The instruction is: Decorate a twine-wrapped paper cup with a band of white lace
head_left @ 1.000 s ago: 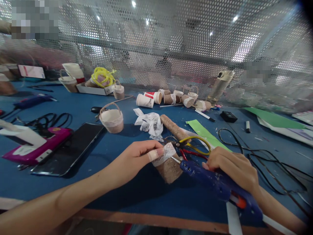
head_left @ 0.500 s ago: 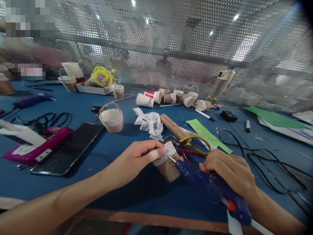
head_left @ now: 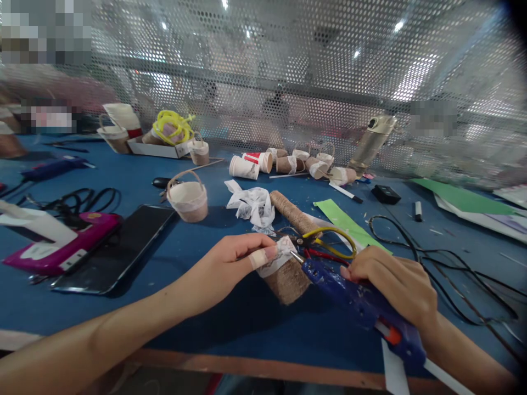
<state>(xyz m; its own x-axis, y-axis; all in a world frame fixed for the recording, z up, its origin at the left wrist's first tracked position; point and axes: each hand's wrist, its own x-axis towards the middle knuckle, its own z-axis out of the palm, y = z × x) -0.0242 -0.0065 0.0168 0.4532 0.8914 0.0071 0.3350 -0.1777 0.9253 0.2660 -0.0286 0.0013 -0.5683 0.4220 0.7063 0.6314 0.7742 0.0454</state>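
Note:
My left hand (head_left: 242, 255) pinches the rim of a twine-wrapped cup (head_left: 288, 280), which tilts above the blue table. A strip of white lace (head_left: 283, 253) runs round the cup's upper part, and a bandage covers my left thumb. In my right hand (head_left: 391, 282) is a blue glue gun (head_left: 362, 307), its metal nozzle at the lace near the rim. A white glue stick sticks out of the gun's back end. Just behind the cup lie scissors with yellow handles (head_left: 329, 241) and a red-handled tool (head_left: 329, 255), partly hidden.
Beyond the cup lie crumpled white lace (head_left: 253, 206), a twine roll (head_left: 294, 213) and green paper (head_left: 349, 225). A small basket (head_left: 188, 200) and a phone (head_left: 117, 249) are at left. Black cable (head_left: 448, 258) loops at right. A perforated metal screen (head_left: 247, 71) stands behind several cups.
The glue gun's nozzle has moved slightly right and up along the lace, my right hand with it. The cup has turned a little in my left hand.

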